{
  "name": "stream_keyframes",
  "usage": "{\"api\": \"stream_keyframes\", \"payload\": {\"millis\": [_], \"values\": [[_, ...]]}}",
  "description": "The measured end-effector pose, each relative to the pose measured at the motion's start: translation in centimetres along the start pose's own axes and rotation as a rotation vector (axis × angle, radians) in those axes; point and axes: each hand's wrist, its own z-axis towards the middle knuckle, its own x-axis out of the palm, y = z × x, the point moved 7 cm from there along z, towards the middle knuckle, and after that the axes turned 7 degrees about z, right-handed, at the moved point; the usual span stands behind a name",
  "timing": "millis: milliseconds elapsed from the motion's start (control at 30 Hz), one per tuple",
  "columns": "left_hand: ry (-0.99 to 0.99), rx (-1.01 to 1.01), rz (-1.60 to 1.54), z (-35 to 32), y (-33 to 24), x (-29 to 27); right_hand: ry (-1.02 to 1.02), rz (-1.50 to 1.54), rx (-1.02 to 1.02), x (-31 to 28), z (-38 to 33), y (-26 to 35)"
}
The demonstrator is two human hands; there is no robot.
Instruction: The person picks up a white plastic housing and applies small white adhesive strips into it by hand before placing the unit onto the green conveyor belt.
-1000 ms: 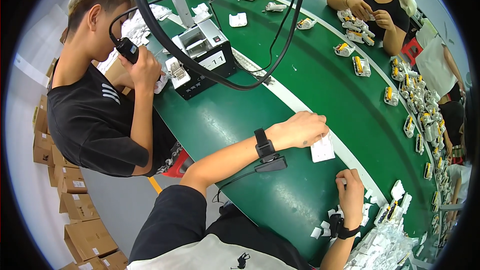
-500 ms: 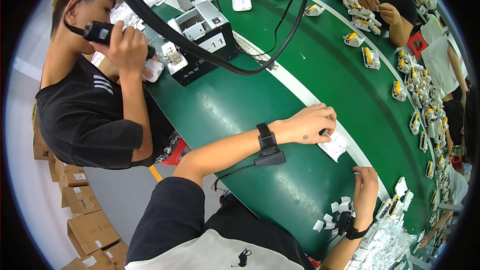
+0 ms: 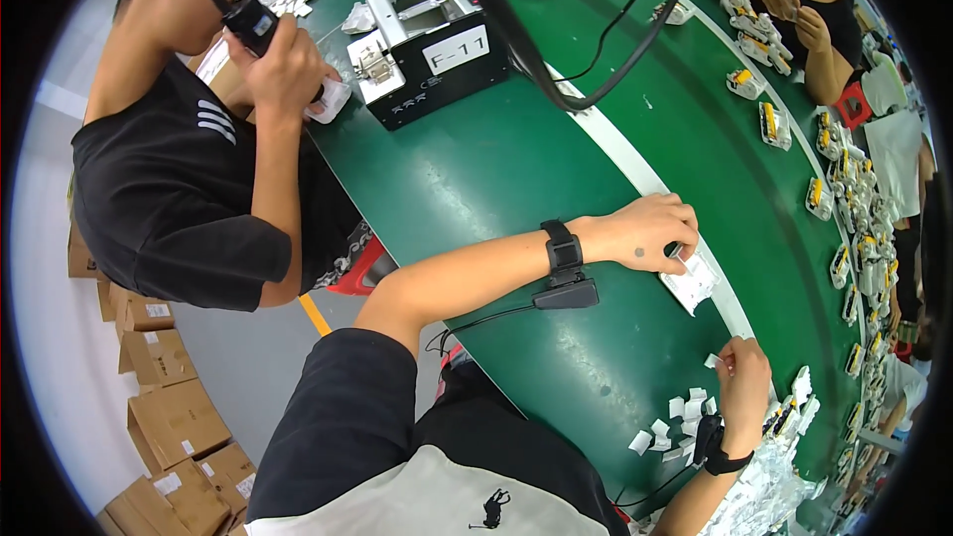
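My left hand, with a black strap on its wrist, is curled over the upper end of a white plastic part that lies near the white rail. Its fingers close on that end, and the thumb side is partly hidden. My right hand is pinched round a small white piece just above the green table. Beside the right wrist lie several small folded white pieces, with a larger pile of white pieces beyond it.
A co-worker at left holds a black handheld tool and a white part. A black boxy machine stands on the green table. Beyond the white rail, a green belt carries white-and-yellow assemblies. A black cable loops overhead.
The view has shifted, so most things sit differently in the frame. The small white piece now shows at my right fingertips. My left hand stays on the white plastic part.
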Motion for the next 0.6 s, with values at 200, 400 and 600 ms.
{"api": "stream_keyframes", "payload": {"millis": [200, 400, 600], "values": [[-0.010, 0.011, 0.000, -0.3, -0.3, 0.1, 0.036, 0.010, -0.133, 1.7, 1.6, 4.8], [-0.013, 0.033, 0.011, -0.2, -0.7, 0.1, 0.050, 0.159, -0.087, 1.6, 1.8, 3.9], [-0.007, 0.088, 0.007, 0.3, -0.2, 0.2, -0.202, 0.232, -0.103, -2.3, 2.6, 3.7]]}}
